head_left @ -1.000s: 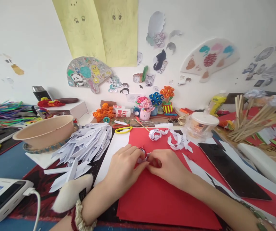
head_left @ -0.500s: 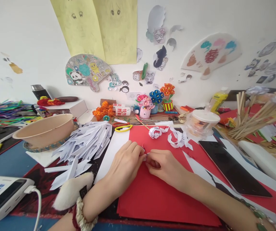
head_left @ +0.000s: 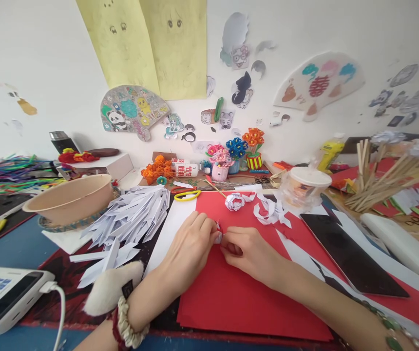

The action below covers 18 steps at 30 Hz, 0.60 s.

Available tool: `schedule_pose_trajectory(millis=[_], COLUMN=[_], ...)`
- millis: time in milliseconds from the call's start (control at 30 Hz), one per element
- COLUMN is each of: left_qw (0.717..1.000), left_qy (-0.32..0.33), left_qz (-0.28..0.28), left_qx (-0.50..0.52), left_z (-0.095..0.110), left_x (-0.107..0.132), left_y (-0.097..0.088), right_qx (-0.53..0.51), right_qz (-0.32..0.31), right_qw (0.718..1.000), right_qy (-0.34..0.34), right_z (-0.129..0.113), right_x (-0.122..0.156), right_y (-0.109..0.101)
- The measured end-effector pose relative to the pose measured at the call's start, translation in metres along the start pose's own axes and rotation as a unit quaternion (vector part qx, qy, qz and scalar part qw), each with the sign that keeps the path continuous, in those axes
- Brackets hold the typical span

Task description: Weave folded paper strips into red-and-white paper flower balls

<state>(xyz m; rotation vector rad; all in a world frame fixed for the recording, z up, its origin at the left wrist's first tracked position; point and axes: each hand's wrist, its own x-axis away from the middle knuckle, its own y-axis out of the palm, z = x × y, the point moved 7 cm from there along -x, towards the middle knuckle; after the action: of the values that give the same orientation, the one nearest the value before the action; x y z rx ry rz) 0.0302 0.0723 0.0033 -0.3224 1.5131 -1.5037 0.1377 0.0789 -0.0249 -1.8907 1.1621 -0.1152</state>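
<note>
A small red-and-white folded paper piece [head_left: 219, 236] is pinched between my two hands above a red paper sheet [head_left: 231, 302]. The fingers of my left hand [head_left: 192, 246] are closed on its left side and cover much of it. From the right, the thumb and fingertips of my right hand [head_left: 251, 247] are pressed together against the same piece. Just beyond my hands lies a white paper rose [head_left: 235, 201] on a stick. To its right are curled white paper strips [head_left: 270, 213].
Folded white strips [head_left: 129, 214] are heaped left of my hands, by a beige bowl [head_left: 68, 195]. Yellow-handled scissors [head_left: 187, 196] lie behind. On the right are a black tablet [head_left: 352, 256], a lidded cup [head_left: 306, 183] and wooden sticks [head_left: 373, 180]. A white device [head_left: 12, 297] stands front left.
My hands stay almost in place, with only slight finger movement around the paper piece. The view has shifted very slightly.
</note>
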Motion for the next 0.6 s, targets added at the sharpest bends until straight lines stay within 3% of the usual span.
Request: schedule_pose_trajectory(millis=[233, 400, 600], left_qw=[0.999, 0.998, 0.993], left_qy=[-0.018, -0.008, -0.061], left_qz=[0.009, 0.027, 0.102], left_qx=[0.044, 0.052, -0.009], left_z=[-0.009, -0.008, -0.022], left_x=[0.000, 0.003, 0.007], left_y=[-0.001, -0.012, -0.039], right_qx=[-0.038, -0.060, 0.007], right_qz=[0.004, -0.019, 0.072], right_qw=[0.996, 0.993, 0.991], right_qy=[0.081, 0.099, 0.109], right_z=[0.003, 0.006, 0.013], right_x=[-0.001, -0.004, -0.007], right_y=[-0.003, -0.009, -0.031])
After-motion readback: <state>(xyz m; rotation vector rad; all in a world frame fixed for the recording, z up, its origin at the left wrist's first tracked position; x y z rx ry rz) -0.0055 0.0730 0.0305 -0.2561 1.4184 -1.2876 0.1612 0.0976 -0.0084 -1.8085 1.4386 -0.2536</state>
